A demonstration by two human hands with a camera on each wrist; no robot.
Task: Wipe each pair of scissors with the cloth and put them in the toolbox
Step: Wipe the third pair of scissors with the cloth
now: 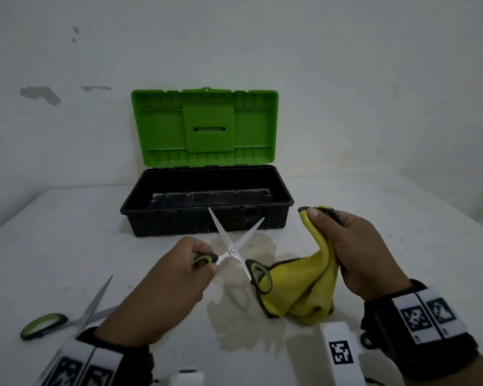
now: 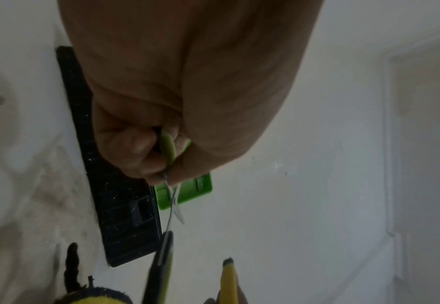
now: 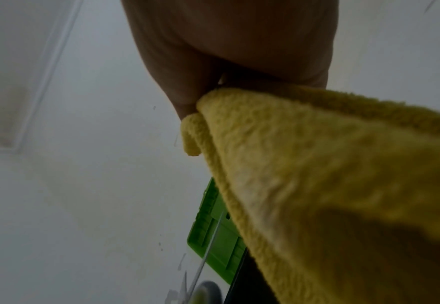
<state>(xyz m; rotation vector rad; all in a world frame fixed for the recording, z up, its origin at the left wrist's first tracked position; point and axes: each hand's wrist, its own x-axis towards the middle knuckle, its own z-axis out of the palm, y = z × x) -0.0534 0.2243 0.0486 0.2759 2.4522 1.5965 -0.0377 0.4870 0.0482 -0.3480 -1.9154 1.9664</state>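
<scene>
My left hand (image 1: 198, 260) pinches one green-and-black handle of a pair of scissors (image 1: 232, 250), held above the table with the blades spread wide in an X. The left wrist view shows that handle (image 2: 168, 149) between my curled fingers. To the right, my right hand (image 1: 343, 246) grips a yellow cloth (image 1: 310, 285) with a dark edge, which hangs down to the table; the same cloth (image 3: 317, 185) fills the right wrist view. Cloth and blades are apart. The black toolbox (image 1: 207, 218) stands just behind, its green lid (image 1: 204, 126) raised. A second pair of scissors (image 1: 67, 319) lies at the lower left.
The white table (image 1: 374, 218) carries a brownish stain (image 1: 243, 310) under the hands. A white wall rises close behind the toolbox. White wrist-camera housings (image 1: 340, 355) sit at the bottom edge.
</scene>
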